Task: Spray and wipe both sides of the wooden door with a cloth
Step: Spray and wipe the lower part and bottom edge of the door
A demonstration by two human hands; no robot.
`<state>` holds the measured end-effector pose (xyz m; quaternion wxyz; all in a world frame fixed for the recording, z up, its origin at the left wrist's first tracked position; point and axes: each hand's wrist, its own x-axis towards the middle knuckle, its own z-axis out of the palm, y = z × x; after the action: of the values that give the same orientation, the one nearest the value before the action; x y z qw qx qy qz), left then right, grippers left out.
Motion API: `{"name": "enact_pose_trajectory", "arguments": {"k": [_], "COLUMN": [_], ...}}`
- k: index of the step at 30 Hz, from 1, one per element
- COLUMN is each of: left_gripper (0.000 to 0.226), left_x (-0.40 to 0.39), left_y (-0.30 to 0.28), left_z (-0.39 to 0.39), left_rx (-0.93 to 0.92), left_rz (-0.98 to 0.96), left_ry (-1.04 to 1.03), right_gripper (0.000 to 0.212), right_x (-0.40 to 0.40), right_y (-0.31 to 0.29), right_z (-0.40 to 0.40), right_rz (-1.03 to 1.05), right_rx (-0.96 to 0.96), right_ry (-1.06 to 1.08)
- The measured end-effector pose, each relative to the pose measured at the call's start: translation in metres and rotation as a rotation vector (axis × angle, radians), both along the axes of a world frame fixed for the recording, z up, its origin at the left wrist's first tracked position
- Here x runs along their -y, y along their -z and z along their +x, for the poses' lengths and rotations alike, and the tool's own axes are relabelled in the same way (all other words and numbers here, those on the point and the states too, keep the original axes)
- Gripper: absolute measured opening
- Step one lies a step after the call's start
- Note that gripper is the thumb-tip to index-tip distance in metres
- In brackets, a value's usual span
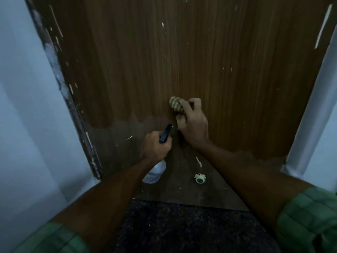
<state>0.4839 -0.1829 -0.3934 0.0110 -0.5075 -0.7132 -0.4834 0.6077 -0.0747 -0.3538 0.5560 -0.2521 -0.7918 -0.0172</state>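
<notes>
Right hand (194,123) clutching bunched cloth (176,106) against door (164,61) mid-frame, left hand (155,147) gripping spray bottle (155,172); wadded cloth risks missed streaks

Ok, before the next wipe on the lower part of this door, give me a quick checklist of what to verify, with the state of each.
1. Striped yellow-and-dark cloth held: ok, the right hand has a bunched grip on it.
2. Cloth against the brown wooden door: ok, it appears pressed to the panel.
3. Clear plastic spray bottle with black trigger head held: ok, the left hand grips its neck.
4. Nozzle aimed at the door: ok, it points toward the panel.
5. Liquid left in the bottle: cannot tell.
6. Lower panel wet: cannot tell; the bottom band looks duller and greyer.
</notes>
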Motion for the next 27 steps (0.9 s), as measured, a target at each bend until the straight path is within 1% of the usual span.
{"name": "enact_pose_trajectory", "arguments": {"k": [2,5,7,10,12,14,16,17,18,19,22,24,25,26,27], "left_gripper": [0.04,0.028,0.025,0.03,0.031,0.028,0.025,0.026,0.027,0.027,0.026,0.028,0.029,0.03,0.032], "left_x": [0.009,0.022,0.028,0.037,0.041,0.041,0.041,0.041,0.041,0.041,0.042,0.044,0.047,0.051,0.052], "left_y": [-0.005,-0.006,-0.002,0.003,0.002,0.0,0.003,0.005,0.005,0.007,0.006,0.01,0.011,0.011,0.012], "left_z": [-0.002,-0.018,-0.029,-0.042,-0.052,-0.059,-0.065,-0.067,-0.068,-0.07,-0.073,-0.078,-0.078,-0.078,-0.081], "left_rx": [0.019,-0.02,-0.041,-0.048,-0.029,-0.012,-0.026,-0.042,-0.042,-0.025,0.057,0.075,0.071,0.06,0.046], "left_rz": [-0.101,-0.198,-0.212,-0.172,-0.125,-0.109,-0.117,-0.119,-0.119,-0.119,-0.086,-0.066,-0.06,-0.058,-0.053], "left_ry": [-0.011,-0.019,0.0,0.043,0.049,0.067,0.09,0.097,0.104,0.099,0.069,0.057,0.051,0.041,0.034], "right_gripper": [0.049,0.053,0.055,0.062,0.069,0.076,0.075,0.074,0.073,0.073,0.067,0.061,0.06,0.061,0.063], "right_x": [-0.004,-0.004,-0.004,-0.003,-0.004,-0.001,0.001,0.001,0.002,0.002,0.012,0.026,0.031,0.034,0.036], "right_y": [0.003,0.001,0.003,0.014,0.031,0.049,0.064,0.066,0.062,0.053,0.006,-0.019,-0.022,-0.02,-0.014], "right_z": [0.002,0.004,0.006,0.006,0.004,-0.002,-0.015,-0.02,-0.023,-0.025,-0.035,-0.051,-0.059,-0.063,-0.065], "right_rz": [-0.016,0.007,0.051,0.116,0.155,0.217,0.303,0.309,0.295,0.284,0.239,0.122,0.082,0.072,0.093], "right_rx": [0.014,0.058,0.102,0.218,0.412,0.709,0.99,1.04,1.015,0.931,0.561,0.324,0.245,0.221,0.265], "right_ry": [0.009,-0.003,-0.001,0.032,0.024,-0.006,-0.002,0.002,0.003,-0.008,-0.009,0.017,0.06,0.096,0.106]}}
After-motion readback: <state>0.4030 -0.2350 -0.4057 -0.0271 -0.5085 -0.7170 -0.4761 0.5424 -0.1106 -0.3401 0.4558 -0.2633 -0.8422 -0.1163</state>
